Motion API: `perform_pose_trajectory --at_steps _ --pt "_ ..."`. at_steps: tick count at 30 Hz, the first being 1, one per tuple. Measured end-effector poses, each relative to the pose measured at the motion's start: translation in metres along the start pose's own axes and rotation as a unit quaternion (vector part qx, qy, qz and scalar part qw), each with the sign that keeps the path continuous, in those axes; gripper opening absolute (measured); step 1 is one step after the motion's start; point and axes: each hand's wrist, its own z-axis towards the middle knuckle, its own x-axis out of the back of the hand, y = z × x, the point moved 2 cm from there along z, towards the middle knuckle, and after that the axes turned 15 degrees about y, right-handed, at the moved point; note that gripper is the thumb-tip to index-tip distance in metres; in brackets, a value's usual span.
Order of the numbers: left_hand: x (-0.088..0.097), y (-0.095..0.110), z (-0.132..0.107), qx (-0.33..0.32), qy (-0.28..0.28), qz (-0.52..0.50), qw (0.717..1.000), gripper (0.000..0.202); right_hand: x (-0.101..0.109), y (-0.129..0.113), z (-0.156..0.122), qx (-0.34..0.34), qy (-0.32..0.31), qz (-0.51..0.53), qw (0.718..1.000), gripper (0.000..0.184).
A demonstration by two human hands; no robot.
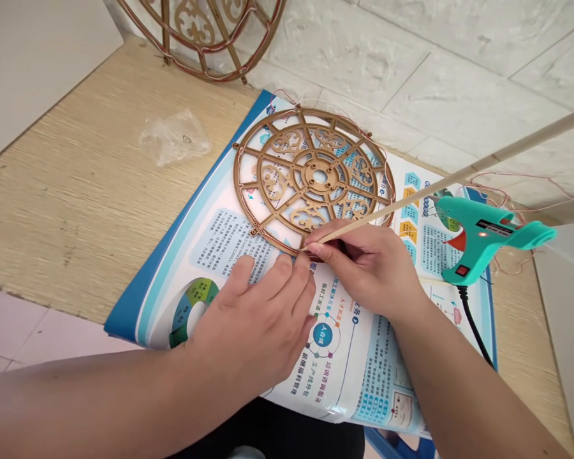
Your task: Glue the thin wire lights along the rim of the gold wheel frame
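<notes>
A round bronze-coloured openwork frame [319, 177] with scroll panels lies flat on a printed poster sheet [229, 233]. Thin reddish wire runs along its outer ring. My right hand [363, 261] pinches a long thin wooden stick [440, 185] near its lower end; the tip meets the frame's near rim, and the stick slants up to the right. Beside it, my left hand [272, 306] rests with fingers stretched out, fingertips at the same near rim. Whether the left fingertips press on wire there is hidden.
A teal glue gun [488, 233] with a lit light stands at the right, its black cord [476, 328] trailing down. Loose thin wires lie behind it. A second bronze frame [205, 44] leans at the back left. A clear plastic bag [175, 139] lies on the wooden board [76, 191]. A pale wall [387, 57] rises behind.
</notes>
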Motion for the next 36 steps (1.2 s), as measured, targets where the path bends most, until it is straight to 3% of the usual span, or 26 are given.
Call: perform_pose_trajectory --at_steps 14,22,31,36 --pt "-0.007 -0.017 0.01 -0.108 -0.001 -0.01 0.994 0.04 0.003 -0.001 0.001 0.005 -0.003 -0.016 1.0 0.011" --pt "-0.011 -0.001 0.011 -0.007 -0.009 -0.031 0.999 0.043 0.002 -0.001 0.003 -0.024 -0.005 0.002 1.0 0.009" --pt "-0.014 -0.002 0.009 0.03 -0.029 -0.062 0.997 0.041 0.001 0.0 0.003 -0.051 -0.002 0.013 0.999 0.008" --pt "-0.015 0.01 0.005 0.106 -0.053 -0.084 0.989 0.042 0.0 -0.002 0.007 -0.047 -0.009 0.016 0.999 0.008"
